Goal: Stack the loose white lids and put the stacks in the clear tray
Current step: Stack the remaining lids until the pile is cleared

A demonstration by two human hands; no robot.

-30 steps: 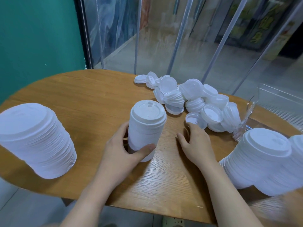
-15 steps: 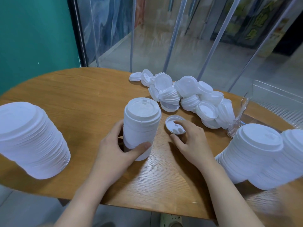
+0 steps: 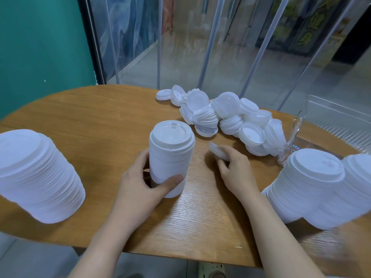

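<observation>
A tall stack of white lids (image 3: pixel 170 155) stands upright in the middle of the wooden table (image 3: pixel 84 121). My left hand (image 3: pixel 140 185) grips its lower part, thumb in front. To its right, my right hand (image 3: pixel 232 169) pinches a single white lid (image 3: pixel 217 151), lifted off the table and blurred. A heap of loose white lids (image 3: pixel 226 115) lies beyond. The clear tray (image 3: pixel 337 117) sits at the far right edge.
A wide stack of lids (image 3: pixel 38 177) stands at the left near the table's edge. Two more stacks (image 3: pixel 313 183) lean at the right, close to my right forearm. A clear plastic piece (image 3: pixel 289 145) stands between the heap and the tray.
My right hand drew one lid out of the heap toward the stack and has now picked it up. The left hand kept its hold on the middle stack.
</observation>
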